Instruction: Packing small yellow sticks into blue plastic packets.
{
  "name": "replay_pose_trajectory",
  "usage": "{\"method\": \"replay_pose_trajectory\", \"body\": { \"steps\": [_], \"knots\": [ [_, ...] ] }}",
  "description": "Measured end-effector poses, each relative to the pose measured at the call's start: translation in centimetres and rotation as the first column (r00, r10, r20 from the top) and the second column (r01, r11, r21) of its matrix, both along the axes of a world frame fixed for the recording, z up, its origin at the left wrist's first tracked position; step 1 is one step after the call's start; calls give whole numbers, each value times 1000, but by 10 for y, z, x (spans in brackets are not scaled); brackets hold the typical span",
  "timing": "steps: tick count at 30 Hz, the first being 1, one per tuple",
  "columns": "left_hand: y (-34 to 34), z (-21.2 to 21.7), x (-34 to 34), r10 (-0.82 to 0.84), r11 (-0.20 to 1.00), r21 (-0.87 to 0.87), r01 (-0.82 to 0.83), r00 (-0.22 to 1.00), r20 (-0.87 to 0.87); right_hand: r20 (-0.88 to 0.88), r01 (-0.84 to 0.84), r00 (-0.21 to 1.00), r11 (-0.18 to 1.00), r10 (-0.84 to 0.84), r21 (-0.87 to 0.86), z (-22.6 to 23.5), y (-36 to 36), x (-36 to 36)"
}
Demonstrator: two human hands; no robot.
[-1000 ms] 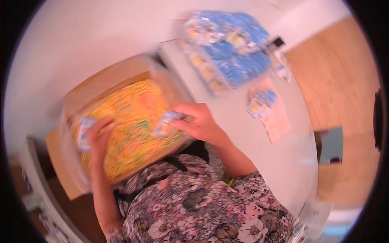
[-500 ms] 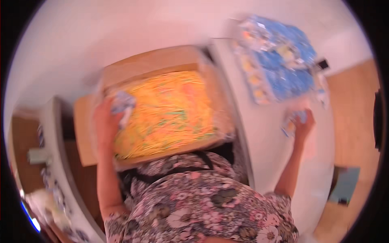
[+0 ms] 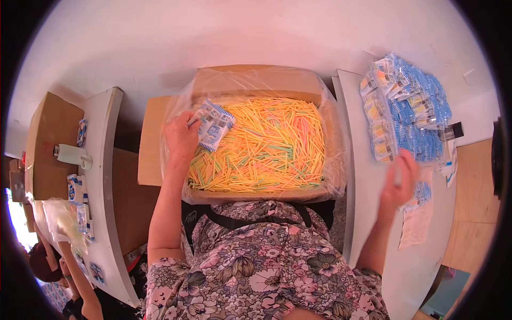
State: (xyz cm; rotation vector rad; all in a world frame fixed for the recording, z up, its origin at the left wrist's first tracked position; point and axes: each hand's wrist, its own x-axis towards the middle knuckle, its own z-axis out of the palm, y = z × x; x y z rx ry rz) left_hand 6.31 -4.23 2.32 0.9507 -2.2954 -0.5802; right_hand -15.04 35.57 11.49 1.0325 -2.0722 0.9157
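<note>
Blue-and-white packet right of left hand, in its pinch, right hand unclenched

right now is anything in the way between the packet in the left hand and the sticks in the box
Nothing visible: the blue-and-white packet in the left hand overlaps the mostly yellow sticks in this view. The clear plastic liner drapes the cardboard box around them, not between.
</note>
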Motion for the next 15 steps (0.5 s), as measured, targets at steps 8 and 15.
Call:
{"method": "replay_pose_trajectory", "body": {
  "steps": [8,15],
  "knots": [
    [51,46,-49,-328,582,559,590,800,-503,848,-625,403,781,345,-20,-26,-199,31],
    [29,25,-71,-274,622,529,577,793,-544,847,-637,464,762,259,116,-51,-214,-5]
  ]
}}
